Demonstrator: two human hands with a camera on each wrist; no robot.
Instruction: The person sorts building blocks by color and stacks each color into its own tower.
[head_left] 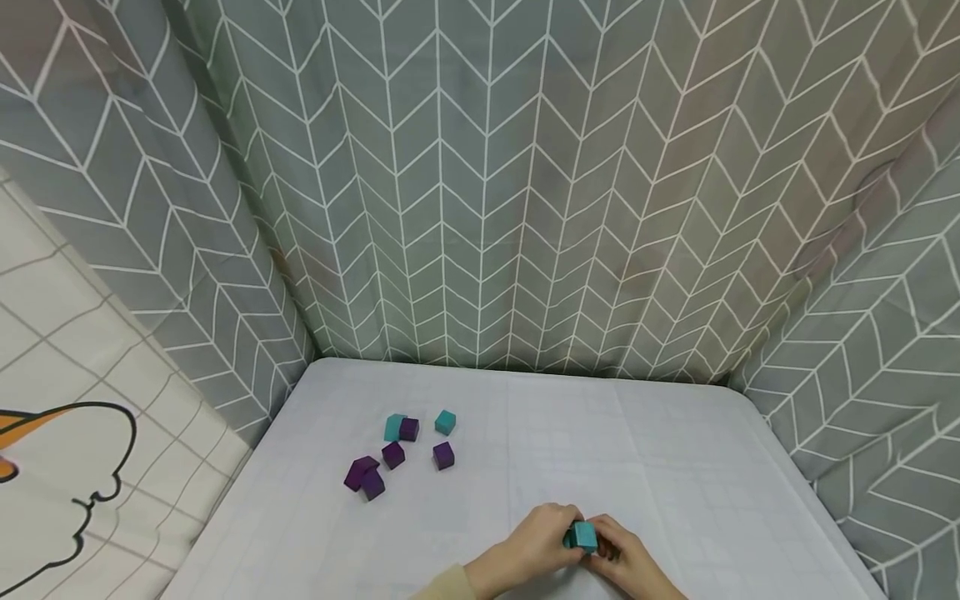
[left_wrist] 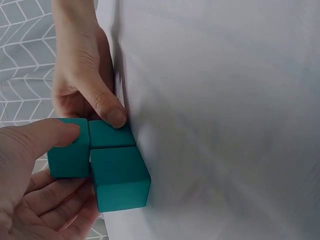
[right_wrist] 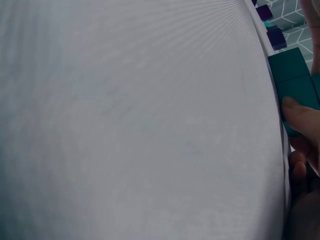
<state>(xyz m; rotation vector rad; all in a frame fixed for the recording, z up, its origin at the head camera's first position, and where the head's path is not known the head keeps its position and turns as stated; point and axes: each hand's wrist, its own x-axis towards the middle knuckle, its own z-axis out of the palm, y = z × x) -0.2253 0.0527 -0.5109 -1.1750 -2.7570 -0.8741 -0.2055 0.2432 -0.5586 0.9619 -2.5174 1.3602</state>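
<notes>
Both hands meet at the near edge of the grey table (head_left: 675,450): the left hand (head_left: 528,550) and right hand (head_left: 630,560) have fingers curled and pinching a cluster of 3 teal cubes (left_wrist: 107,162) resting on it. Well apart, loose purple and teal cubes (head_left: 401,450) lie scattered.

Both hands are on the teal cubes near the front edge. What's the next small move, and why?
Probably square up the teal cubes between the left hand and right hand before letting go. The left wrist view shows three packed together, one standing forward of the other two. The loose purple and teal cubes lie apart, farther back on the table.
</notes>
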